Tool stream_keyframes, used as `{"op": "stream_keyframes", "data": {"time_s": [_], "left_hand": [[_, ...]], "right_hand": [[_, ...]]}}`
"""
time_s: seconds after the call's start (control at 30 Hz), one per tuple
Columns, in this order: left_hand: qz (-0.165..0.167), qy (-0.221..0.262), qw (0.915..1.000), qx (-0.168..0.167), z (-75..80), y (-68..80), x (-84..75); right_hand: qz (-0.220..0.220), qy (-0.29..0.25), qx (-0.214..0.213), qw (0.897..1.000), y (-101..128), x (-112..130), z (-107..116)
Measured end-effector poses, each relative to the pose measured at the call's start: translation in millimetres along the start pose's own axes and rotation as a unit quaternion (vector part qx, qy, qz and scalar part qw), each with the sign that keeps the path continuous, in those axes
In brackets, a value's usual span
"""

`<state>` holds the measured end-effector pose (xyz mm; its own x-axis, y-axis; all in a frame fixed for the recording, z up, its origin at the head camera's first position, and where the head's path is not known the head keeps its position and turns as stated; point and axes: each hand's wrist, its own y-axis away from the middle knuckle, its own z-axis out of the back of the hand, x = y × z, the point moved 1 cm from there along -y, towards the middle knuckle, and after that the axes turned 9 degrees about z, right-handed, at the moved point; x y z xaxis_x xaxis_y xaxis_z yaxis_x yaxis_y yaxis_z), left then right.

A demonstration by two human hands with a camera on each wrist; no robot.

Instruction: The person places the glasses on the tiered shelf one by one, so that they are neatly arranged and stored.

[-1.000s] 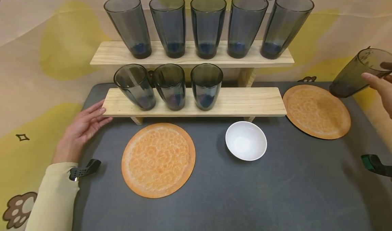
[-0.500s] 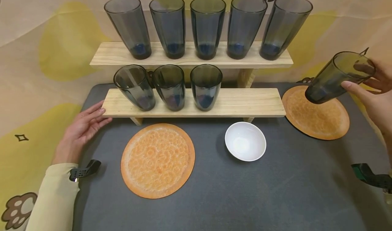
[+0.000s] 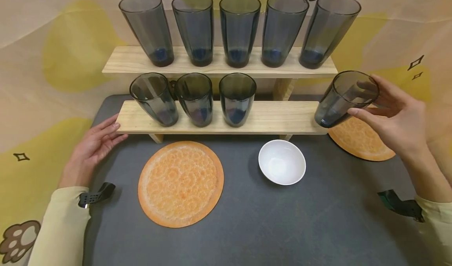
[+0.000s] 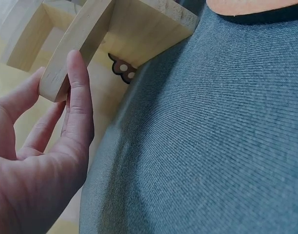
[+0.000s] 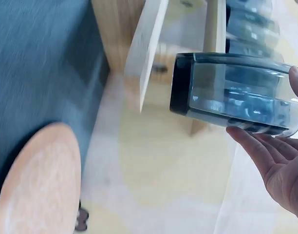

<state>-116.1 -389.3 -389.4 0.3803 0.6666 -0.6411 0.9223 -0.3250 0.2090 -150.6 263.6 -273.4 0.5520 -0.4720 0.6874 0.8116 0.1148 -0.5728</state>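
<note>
My right hand (image 3: 399, 117) grips a tall tinted drinking glass (image 3: 340, 101) near its rim, thumb on one side and fingers on the other. The glass is tilted, its base over the right end of the lower wooden shelf (image 3: 282, 115). In the right wrist view a gap shows between the glass (image 5: 236, 92) and the shelf board (image 5: 146, 48). At the other end, my left hand (image 3: 95, 144) pinches the corner of the lower shelf; the left wrist view shows thumb and fingers around the board's end (image 4: 61, 78). Three shorter tinted glasses (image 3: 201, 101) stand on that shelf's left half.
Several tall tinted glasses (image 3: 240, 30) line the upper shelf (image 3: 113, 62) behind. On the dark table (image 3: 275, 226) lie a round orange mat (image 3: 181, 183) at left and another round mat (image 3: 367, 140) at right. A white bowl (image 3: 282, 162) sits before the lower shelf.
My right hand has carried the tall glass leftward from the far right, past the right mat, to the lower shelf's right end. My left hand stays at the shelf's corner.
</note>
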Motion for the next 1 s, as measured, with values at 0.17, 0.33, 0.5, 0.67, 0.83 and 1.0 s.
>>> {"op": "stream_keyframes", "data": {"time_s": [0.17, 0.33, 0.5, 0.67, 0.83, 1.0], "left_hand": [[0.003, -0.018, 0.9998, -0.005, -1.6, -0.4, 0.2], [0.002, -0.020, 0.9997, -0.014, -2.1, -2.1, 0.7], [0.003, -0.003, 0.9999, -0.009, -0.8, -1.2, 0.4], [0.001, 0.009, 1.0000, -0.003, -0.3, -1.1, 0.4], [-0.002, 0.012, 0.9999, -0.003, 0.0, -0.5, 0.5], [0.000, 0.008, 1.0000, -0.003, -0.6, -0.2, 0.0]], "right_hand": [[0.012, -0.072, 0.026, 0.997, -4, 9, -22], [0.002, -0.055, 0.076, 0.996, -9, 16, -44], [0.013, -0.052, 0.093, 0.994, -14, 19, -66], [0.019, -0.097, 0.098, 0.990, -20, 20, -84], [0.019, -0.078, 0.100, 0.992, -26, 20, -97], [0.015, -0.063, 0.111, 0.992, -29, 17, -105]]}}
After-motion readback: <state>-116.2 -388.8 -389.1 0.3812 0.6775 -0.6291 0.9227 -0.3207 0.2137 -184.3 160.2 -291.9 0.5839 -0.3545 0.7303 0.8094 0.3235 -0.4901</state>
